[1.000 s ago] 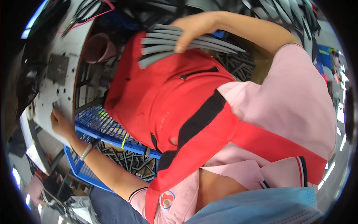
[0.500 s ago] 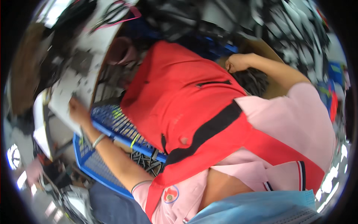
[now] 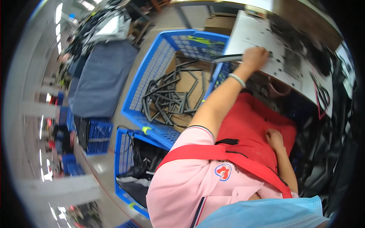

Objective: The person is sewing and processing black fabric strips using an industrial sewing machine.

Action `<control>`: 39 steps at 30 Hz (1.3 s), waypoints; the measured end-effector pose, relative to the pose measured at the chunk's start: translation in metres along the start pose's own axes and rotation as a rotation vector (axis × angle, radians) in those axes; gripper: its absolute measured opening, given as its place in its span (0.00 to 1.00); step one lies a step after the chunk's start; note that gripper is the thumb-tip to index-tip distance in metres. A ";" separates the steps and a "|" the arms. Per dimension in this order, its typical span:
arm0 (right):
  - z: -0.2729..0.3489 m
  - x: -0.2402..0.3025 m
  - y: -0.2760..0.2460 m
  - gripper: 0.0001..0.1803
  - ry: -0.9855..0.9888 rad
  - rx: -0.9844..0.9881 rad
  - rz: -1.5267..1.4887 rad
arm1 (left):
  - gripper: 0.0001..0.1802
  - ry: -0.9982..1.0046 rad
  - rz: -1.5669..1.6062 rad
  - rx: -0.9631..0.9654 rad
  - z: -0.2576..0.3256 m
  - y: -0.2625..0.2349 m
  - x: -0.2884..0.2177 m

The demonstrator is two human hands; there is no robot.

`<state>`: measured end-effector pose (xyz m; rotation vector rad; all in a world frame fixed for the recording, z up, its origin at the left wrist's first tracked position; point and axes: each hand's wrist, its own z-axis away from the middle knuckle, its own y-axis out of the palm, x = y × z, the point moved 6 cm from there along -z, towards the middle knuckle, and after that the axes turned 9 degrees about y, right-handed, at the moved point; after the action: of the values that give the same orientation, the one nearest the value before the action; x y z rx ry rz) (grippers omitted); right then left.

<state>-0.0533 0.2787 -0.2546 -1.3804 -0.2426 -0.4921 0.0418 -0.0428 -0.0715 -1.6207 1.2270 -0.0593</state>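
My left hand (image 3: 255,59) is closed around a dark strip (image 3: 229,58) at the edge of the white table (image 3: 247,32). One end of the strip sticks out leftward over the rim of a blue plastic basket (image 3: 133,95). Many dark bent strips (image 3: 171,98) lie tangled in that basket, on brown cardboard (image 3: 193,85). My right hand (image 3: 274,140) rests on the red apron (image 3: 251,117) over my lap. Its fingers are loosely curled, and nothing shows in them.
A second blue basket (image 3: 121,167) with black material stands nearer, against the first. Beyond them is a pile under a grey-blue cover (image 3: 99,79). Scissors with a pink edge beside them (image 3: 321,93) lie on the table's right end. Dark pieces (image 3: 323,152) hang at the right.
The view has swung left, bringing the baskets into full sight. My left hand now holds the strip out over the basket rim. My right hand has come from the box at the right onto my apron.
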 end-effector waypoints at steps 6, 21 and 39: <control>-0.012 0.004 -0.012 0.08 0.153 0.108 -0.090 | 0.18 0.070 0.015 -0.113 -0.003 -0.004 0.005; -0.055 0.068 0.007 0.23 0.084 0.014 -1.624 | 0.14 0.118 0.640 0.382 0.185 0.093 -0.141; -0.011 0.008 0.011 0.12 0.455 0.162 -1.559 | 0.15 -0.044 0.304 0.542 0.255 0.056 -0.040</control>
<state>-0.0426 0.2678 -0.2632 -0.6401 -0.9528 -1.9732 0.1317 0.1661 -0.2066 -0.9557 1.2760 -0.1499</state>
